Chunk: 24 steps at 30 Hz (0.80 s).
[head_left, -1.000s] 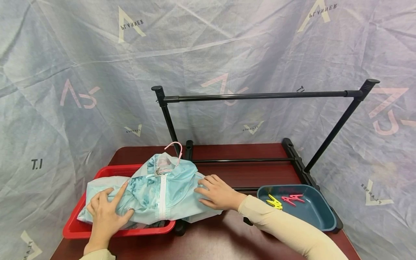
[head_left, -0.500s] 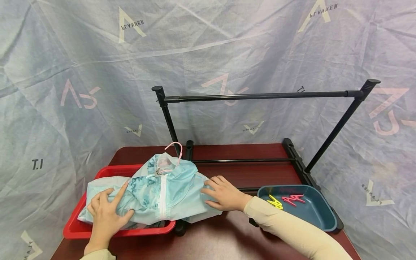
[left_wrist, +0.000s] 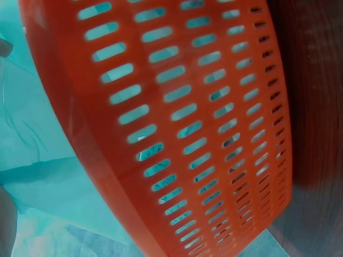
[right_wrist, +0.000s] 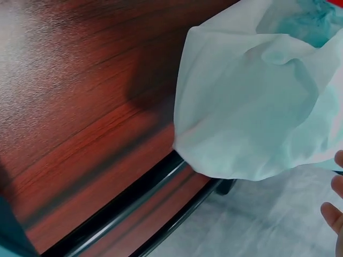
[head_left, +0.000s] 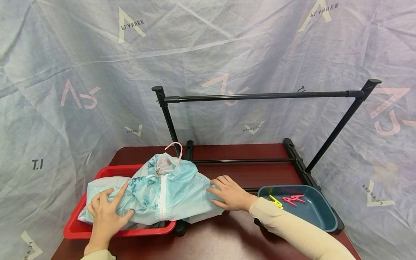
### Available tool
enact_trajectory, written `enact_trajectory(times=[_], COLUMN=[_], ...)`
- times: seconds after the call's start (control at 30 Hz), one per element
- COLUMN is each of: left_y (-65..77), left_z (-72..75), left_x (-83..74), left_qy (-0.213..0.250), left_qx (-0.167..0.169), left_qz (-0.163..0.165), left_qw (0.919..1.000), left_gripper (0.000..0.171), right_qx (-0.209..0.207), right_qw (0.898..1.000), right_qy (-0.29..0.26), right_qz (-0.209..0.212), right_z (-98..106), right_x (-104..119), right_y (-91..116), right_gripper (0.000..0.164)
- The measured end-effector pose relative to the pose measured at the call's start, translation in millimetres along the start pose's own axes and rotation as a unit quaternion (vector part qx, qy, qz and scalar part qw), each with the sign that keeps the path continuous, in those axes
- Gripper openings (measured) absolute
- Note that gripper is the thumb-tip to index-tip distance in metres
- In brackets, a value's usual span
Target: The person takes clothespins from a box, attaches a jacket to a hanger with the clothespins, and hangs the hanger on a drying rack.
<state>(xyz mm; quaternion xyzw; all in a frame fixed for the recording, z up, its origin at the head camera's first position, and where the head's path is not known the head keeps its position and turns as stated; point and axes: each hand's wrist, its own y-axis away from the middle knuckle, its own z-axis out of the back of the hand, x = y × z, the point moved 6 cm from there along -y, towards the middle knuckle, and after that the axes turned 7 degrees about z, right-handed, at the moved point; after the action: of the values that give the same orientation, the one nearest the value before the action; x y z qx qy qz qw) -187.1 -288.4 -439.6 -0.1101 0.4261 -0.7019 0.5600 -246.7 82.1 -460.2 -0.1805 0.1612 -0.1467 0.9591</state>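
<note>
A light blue zip jacket lies across the red basket, its right part reaching past the basket over the table. From its collar sticks the hook of a pink hanger. My left hand rests on the left part of the jacket, thumb and fingers spread. On the other side, my right hand touches the outer end of the jacket's sleeve with loosely bent fingers. In the right wrist view the sleeve spreads over the table edge, and fingertips show at the right border.
A black clothes rack stands behind on the dark red table. At the right, a blue tray holds a yellow clothespin and pink clothespins. A grey printed cloth hangs behind.
My right hand has slid a little to the right along the sleeve toward its outer end. The left hand and the basket have stayed in place.
</note>
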Motion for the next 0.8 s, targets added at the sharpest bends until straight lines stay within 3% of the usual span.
enact_trajectory(times=[0.4, 0.8], left_y=[0.1, 0.5], left_z=[0.2, -0.6], left_x=[-0.1, 1.4], left_qy=[0.002, 0.002], left_qx=[0.0, 0.001], left_qz=[-0.001, 0.0], left_qw=[1.0, 1.0], left_gripper=[0.079, 0.081], right_qx=[0.011, -0.006], right_qw=[1.0, 0.999], right_qy=[0.0, -0.022], right_qz=[-0.015, -0.028], right_z=[2, 3], right_x=[-6, -13], right_y=[15, 31], right_gripper=[0.037, 0.036])
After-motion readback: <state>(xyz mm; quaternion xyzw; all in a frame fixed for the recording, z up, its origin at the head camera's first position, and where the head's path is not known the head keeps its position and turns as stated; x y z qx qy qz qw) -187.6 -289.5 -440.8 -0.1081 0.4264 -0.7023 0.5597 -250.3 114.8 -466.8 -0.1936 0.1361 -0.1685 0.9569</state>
